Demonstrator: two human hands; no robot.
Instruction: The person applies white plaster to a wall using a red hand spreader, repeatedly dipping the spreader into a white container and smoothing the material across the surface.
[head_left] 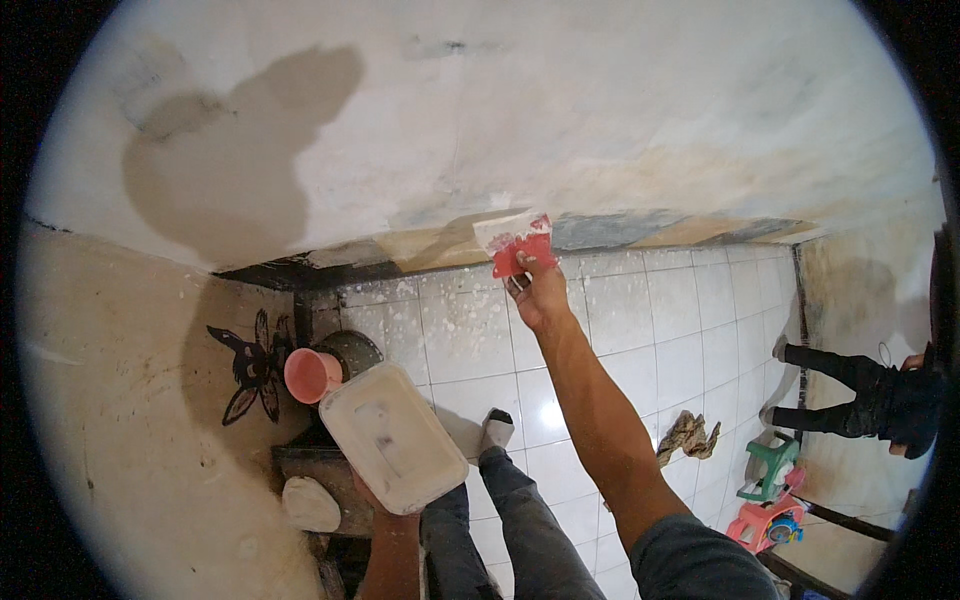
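Right hand: the right hand (540, 292) is stretched out and up at the end of a straight arm, fingers closed around the red handle of a putty scraper (515, 243).
Scraper position: it stands just above the knuckles, its pale blade pressed flat on the wall (600, 110) right at the foot of the plaster, where wall meets tiled floor (640, 320).
Blade: smeared with whitish filler, tilted up and to the left of the hand.
Left hand: the left hand (385, 500) is low in the frame, mostly hidden under a white rectangular tray (392, 437) that it props from beneath; the grip itself cannot be made out.
Tray position: well apart from the scraper, down and to the left, coated inside with white paste.
Nearby: a pink cup (311, 375) just left of the tray, a crumpled rag (688, 436) on the tiles, and another person's dark-clad legs (850, 395) at the right edge.
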